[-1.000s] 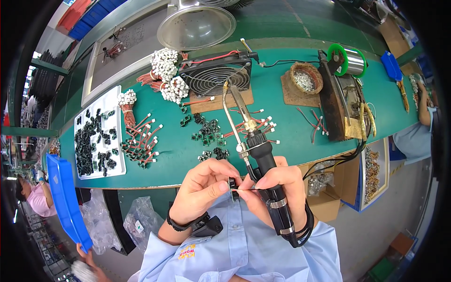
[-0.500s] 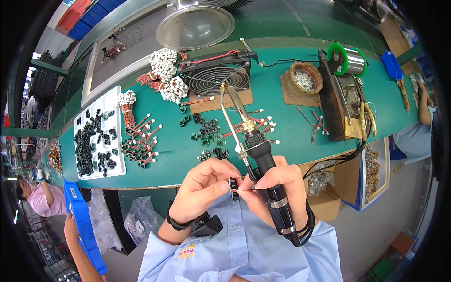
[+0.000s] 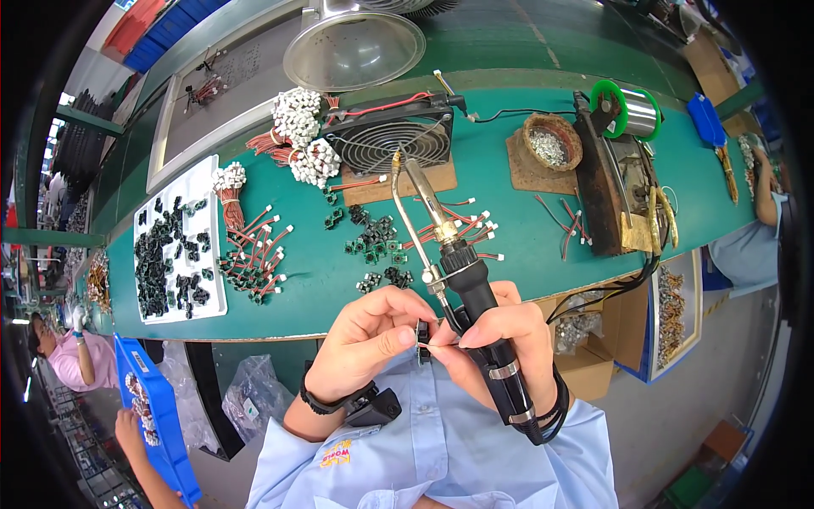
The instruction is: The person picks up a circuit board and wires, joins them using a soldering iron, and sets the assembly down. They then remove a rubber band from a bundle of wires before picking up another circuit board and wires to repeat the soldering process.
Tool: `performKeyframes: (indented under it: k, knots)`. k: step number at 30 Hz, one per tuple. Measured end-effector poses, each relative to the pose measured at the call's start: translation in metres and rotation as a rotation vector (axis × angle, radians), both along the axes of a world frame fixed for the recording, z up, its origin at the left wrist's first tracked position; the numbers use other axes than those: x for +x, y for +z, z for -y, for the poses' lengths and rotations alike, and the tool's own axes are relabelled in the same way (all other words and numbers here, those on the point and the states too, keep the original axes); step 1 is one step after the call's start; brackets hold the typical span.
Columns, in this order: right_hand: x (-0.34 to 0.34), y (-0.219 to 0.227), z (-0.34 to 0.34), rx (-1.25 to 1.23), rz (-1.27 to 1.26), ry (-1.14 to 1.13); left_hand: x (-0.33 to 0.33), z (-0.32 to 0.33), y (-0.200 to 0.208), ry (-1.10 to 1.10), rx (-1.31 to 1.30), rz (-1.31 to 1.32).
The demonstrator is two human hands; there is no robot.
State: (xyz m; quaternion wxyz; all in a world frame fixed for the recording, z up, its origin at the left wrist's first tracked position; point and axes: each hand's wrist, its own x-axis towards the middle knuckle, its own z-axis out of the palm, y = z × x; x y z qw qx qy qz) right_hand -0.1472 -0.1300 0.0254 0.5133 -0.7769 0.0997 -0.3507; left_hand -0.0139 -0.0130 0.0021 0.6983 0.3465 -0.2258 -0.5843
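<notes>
In front of my chest, my left hand (image 3: pixel 365 337) is closed, pinching a small black component (image 3: pixel 422 341) between thumb and fingers. My right hand (image 3: pixel 513 335) is wrapped round a black soldering iron (image 3: pixel 468 273) with a thin metal tube along its side. The iron's tip points up and away, toward the fan, apart from the component. My right thumb and fingertips also meet at the component, where a thin wire end shows; the exact contact is too small to tell. Beyond my hands lies a loose pile of black-and-green components (image 3: pixel 373 236) beside red-and-black wires with white connectors (image 3: pixel 475 225).
A fan (image 3: pixel 390 140) stands at the back, near bundled connector wires (image 3: pixel 297 114). At left is a white tray (image 3: pixel 216 288) of components. Rightward are a round pot (image 3: pixel 570 136), a solder spool (image 3: pixel 632 110) and cables. A co-worker's hand holds a blue tray (image 3: pixel 174 424) at lower left.
The soldering iron has shifted slightly left, and the component in my left hand has turned a little. The co-worker's blue tray has tilted, showing white-connector wires inside.
</notes>
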Motion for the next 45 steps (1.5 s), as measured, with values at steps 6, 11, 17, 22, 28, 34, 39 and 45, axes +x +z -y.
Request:
performKeyframes:
  k: [6, 11, 17, 22, 28, 34, 39, 45]
  knots:
    - [-0.003, -0.003, 0.007, 0.062, -0.044, 0.065, 0.004, 0.001, 0.016, -0.009, 0.110, 0.100]
    - [-0.004, -0.004, 0.007, 0.133, -0.095, 0.095, -0.002, 0.002, 0.016, 0.048, 0.075, 0.131]
    - [-0.004, -0.004, 0.001, 0.266, -0.073, 0.001, -0.001, 0.001, 0.008, 0.107, 0.018, 0.196]
    - [-0.013, -0.013, 0.013, -0.209, -0.070, -0.174, -0.002, 0.004, 0.009, 0.267, 0.147, 0.170]
    - [-0.049, -0.023, 0.013, -0.393, -0.102, -0.148, 0.001, 0.007, -0.001, 0.485, 0.135, 0.326]
    - [-0.049, -0.024, 0.001, -0.317, -0.094, -0.035, 0.003, 0.004, -0.005, 0.523, 0.181, 0.433]
    - [-0.048, -0.024, 0.000, -0.305, -0.088, -0.006, 0.003, 0.003, -0.007, 0.525, 0.148, 0.477]
    - [-0.048, -0.024, -0.001, -0.299, -0.102, 0.011, 0.002, 0.002, -0.007, 0.510, 0.147, 0.494]
